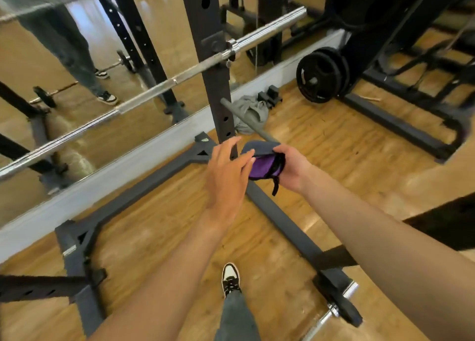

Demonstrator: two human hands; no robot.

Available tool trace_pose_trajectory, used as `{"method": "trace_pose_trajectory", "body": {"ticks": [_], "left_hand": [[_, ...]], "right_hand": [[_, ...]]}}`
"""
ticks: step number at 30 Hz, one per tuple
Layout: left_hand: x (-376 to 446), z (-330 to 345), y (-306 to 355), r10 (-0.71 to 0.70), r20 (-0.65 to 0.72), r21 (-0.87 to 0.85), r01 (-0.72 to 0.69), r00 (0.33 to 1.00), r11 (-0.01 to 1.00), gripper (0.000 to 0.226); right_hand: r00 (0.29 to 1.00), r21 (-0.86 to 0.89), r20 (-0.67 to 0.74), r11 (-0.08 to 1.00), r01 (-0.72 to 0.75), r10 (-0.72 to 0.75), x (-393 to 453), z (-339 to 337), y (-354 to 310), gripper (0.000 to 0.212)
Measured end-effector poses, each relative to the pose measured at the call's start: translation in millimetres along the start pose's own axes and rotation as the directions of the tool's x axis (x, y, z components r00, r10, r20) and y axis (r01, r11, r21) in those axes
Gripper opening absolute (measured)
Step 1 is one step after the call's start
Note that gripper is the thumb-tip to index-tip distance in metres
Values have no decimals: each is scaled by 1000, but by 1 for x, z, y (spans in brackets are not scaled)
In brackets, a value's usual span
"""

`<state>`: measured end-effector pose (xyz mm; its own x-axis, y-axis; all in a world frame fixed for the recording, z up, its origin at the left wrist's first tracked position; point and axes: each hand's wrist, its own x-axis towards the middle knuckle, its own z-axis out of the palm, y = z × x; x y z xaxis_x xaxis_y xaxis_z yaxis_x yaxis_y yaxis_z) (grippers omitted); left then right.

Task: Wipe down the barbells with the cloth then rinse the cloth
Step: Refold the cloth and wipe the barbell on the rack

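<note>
Nearest the camera, a sneaker (230, 276) stood on the wood floor (154, 238) beside the rack's base frame (280, 222), and a second bar with a black plate (339, 304) lay low at the right. Above these, both forearms reached forward. The right hand (291, 168) was curled round a folded cloth (264, 164), purple inside with a grey outer face and a dark strap dangling, probably bunched that way to give a firm pad for wiping. The left hand (226, 176) was spread, fingers straight and holding nothing, its fingertips just touching the cloth's edge, seemingly about to help refold or steady it. Just past the hands rose the rack upright (213, 83), with a short grey peg (246, 120) sticking out of it. The barbell (164, 84) rested across the rack at about chest height, well apart from the cloth, so wiping looked not yet begun. Farther off, a grey garment (250, 109) lay crumpled by the mirror wall (77, 57), and weight plates (318, 74) hung on a storage post. No bucket, sink or other container showed, so where the cloth would be rinsed could not be told.
</note>
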<state>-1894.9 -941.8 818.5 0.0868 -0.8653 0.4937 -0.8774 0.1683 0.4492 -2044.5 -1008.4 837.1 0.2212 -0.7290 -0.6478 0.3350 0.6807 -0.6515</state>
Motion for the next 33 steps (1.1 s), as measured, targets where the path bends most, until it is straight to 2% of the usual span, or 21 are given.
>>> {"method": "trace_pose_trajectory", "body": {"ticks": [2, 5, 8, 12, 15, 19, 23, 26, 28, 30, 32, 33], "left_hand": [[32, 14, -22, 112, -30, -3, -112, 993, 994, 19], [67, 29, -47, 285, 86, -124, -274, 955, 954, 18], [96, 33, -56, 296, 173, -221, -256, 939, 941, 18], [133, 33, -52, 311, 145, -315, -254, 939, 914, 18], [168, 39, -52, 181, 183, -374, -102, 966, 922, 18], [218, 53, -65, -64, 137, -444, 119, 989, 888, 20], [264, 74, -97, -276, 109, -337, 297, 955, 894, 20], [296, 80, -120, -257, 91, -171, 269, 962, 948, 19], [316, 92, -127, -155, 91, -66, 161, 984, 985, 17], [336, 105, -128, -121, 82, 20, 120, 989, 993, 14], [354, 118, -130, -205, 34, 37, 203, 978, 978, 11], [360, 124, -130, -213, 19, 41, 212, 977, 976, 11]], "right_hand": [[999, 66, -35, 998, -7, 9, 24, 19, -14, 35], [1000, 161, -12, 987, 10, -8, 45, 39, -34, 35], [998, 232, -58, 972, 33, -20, 61, 52, -52, 32], [997, 293, -80, 955, 34, -11, 74, 69, -84, 38], [993, 337, -105, 937, 89, -56, 90, 79, -115, 31], [987, 399, -129, 906, 143, -99, 126, 90, -155, 27], [984, 423, -122, 890, 171, -131, 185, 94, -195, 47], [987, 422, -109, 894, 152, -116, 229, 110, -231, 47], [971, 260, -149, 940, 221, -187, 258, 118, -250, 51], [912, -65, -213, 936, 346, -352, 280, 124, -265, 56], [843, -324, -144, 829, 455, -519, 294, 130, -283, 53], [788, -415, -74, 737, 533, -612, 304, 132, -292, 49]]}}
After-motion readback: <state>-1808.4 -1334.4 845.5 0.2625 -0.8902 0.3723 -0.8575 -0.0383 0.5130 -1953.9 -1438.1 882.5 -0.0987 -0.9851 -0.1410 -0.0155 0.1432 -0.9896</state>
